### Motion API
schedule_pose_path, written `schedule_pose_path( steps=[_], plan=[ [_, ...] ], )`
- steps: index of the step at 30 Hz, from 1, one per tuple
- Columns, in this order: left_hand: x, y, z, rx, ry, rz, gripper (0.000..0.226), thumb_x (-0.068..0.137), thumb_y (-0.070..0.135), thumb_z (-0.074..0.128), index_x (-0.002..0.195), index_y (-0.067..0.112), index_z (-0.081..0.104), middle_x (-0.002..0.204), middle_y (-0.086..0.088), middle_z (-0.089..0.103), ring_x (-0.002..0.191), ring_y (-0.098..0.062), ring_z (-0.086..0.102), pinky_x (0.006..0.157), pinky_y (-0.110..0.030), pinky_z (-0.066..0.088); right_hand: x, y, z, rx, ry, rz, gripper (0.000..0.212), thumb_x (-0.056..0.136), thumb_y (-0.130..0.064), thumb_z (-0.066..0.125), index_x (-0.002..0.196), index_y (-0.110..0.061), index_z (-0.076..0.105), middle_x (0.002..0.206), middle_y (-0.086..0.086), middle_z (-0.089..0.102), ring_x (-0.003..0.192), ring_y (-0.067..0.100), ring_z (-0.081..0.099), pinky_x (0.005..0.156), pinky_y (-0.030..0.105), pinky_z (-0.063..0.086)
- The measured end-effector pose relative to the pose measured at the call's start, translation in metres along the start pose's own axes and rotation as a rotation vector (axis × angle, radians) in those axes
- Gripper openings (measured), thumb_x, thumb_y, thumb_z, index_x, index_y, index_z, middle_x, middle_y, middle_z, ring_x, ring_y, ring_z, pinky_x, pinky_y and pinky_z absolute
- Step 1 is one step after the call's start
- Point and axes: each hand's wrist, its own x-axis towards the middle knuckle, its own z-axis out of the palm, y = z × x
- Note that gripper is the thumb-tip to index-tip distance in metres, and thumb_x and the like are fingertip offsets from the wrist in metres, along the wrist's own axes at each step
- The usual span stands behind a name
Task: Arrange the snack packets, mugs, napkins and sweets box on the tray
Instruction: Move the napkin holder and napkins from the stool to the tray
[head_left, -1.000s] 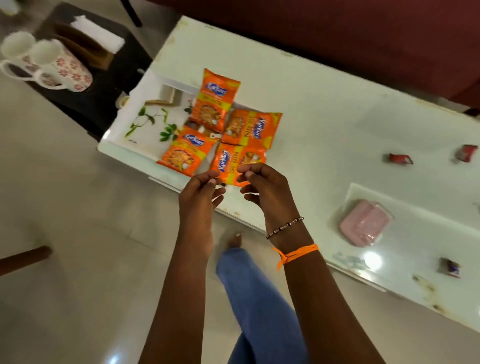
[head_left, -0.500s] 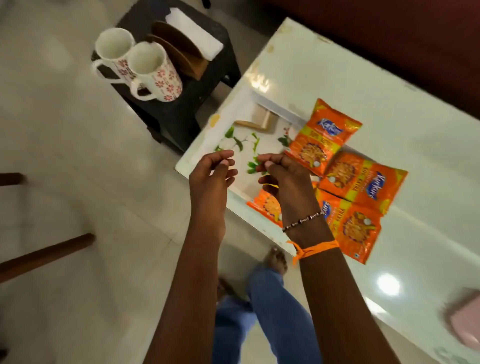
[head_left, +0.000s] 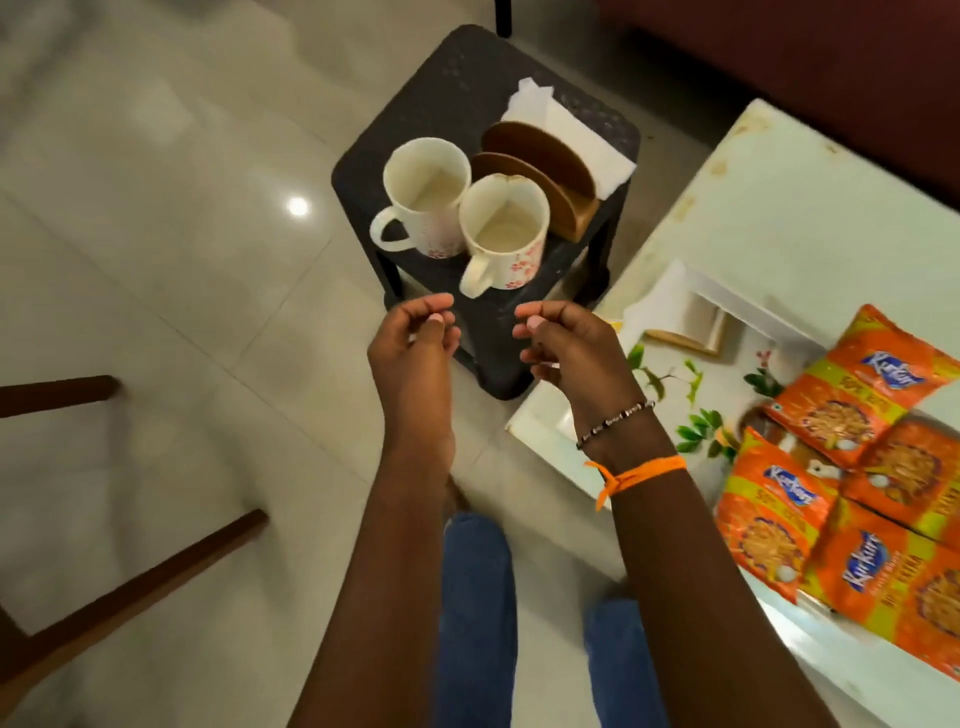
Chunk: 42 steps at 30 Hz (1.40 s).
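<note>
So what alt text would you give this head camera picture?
Two empty hands, left hand and right hand, reach toward two floral mugs on a black stool beside a wooden napkin holder. At right, orange snack packets lie on a white tray.

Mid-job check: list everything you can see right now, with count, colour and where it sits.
mugs: 2, white with red flowers, side by side on the stool
napkin holder: 1, brown wood, on the stool behind the mugs
napkins: white stack, lying behind the holder
stool: 1, black, on the floor left of the table
tray: 1, white with leaf print, on the table's near-left corner
snack packets: 4 in view, orange, on the tray's right part
table: 1, white, right
left hand: empty, fingers loosely curled, near the stool
right hand: empty, loosely curled, beside it
</note>
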Motion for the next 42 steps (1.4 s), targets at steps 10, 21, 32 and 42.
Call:
schedule_pose_path(
  steps=[10, 21, 32, 42],
  plan=[
    [0.112, 0.029, -0.024, 0.327, -0.183, -0.116, 0.033, 0.098, 0.031, 0.039, 0.128, 0.02, 0.044, 0.117, 0.006, 0.045, 0.103, -0.008, 0.044, 0.087, -0.023, 0.034, 0.063, 0.003, 0.076, -0.111, 0.28, 0.079, 0.027, 0.087, -0.027, 0.058, 0.065, -0.011, 0.058, 0.059, 0.002, 0.048, 0.058, 0.015, 0.042, 0.054, 0.024, 0.032],
    [0.134, 0.033, -0.011, 0.534, -0.288, -0.037, 0.016, 0.092, 0.026, 0.053, 0.083, 0.016, 0.063, 0.097, -0.005, 0.063, 0.102, -0.022, 0.057, 0.093, -0.035, 0.047, 0.066, 0.004, 0.085, -0.063, 0.469, -0.031, 0.022, 0.087, -0.02, 0.057, 0.087, -0.004, 0.071, 0.089, 0.019, 0.064, 0.073, 0.021, 0.05, 0.071, 0.03, 0.038],
    [0.042, -0.006, -0.025, 0.509, -0.447, 0.079, 0.023, 0.091, 0.027, 0.055, 0.072, 0.034, 0.066, 0.085, -0.002, 0.069, 0.094, -0.023, 0.064, 0.093, -0.05, 0.051, -0.021, 0.043, 0.026, -0.161, 0.69, -0.178, 0.025, 0.09, -0.012, 0.053, 0.068, -0.001, 0.051, 0.079, 0.008, 0.044, 0.069, 0.018, 0.044, 0.067, 0.042, 0.044],
    [-0.042, -0.061, 0.025, 0.636, -0.644, 0.18, 0.022, 0.093, 0.02, 0.053, 0.087, 0.006, 0.069, 0.083, -0.014, 0.069, 0.079, -0.03, 0.061, 0.079, -0.044, 0.051, -0.069, 0.105, -0.062, -0.333, 0.866, -0.059, 0.023, 0.09, -0.008, 0.049, 0.076, 0.008, 0.055, 0.101, 0.027, 0.053, 0.081, 0.042, 0.054, 0.068, 0.058, 0.048]
  ],
)
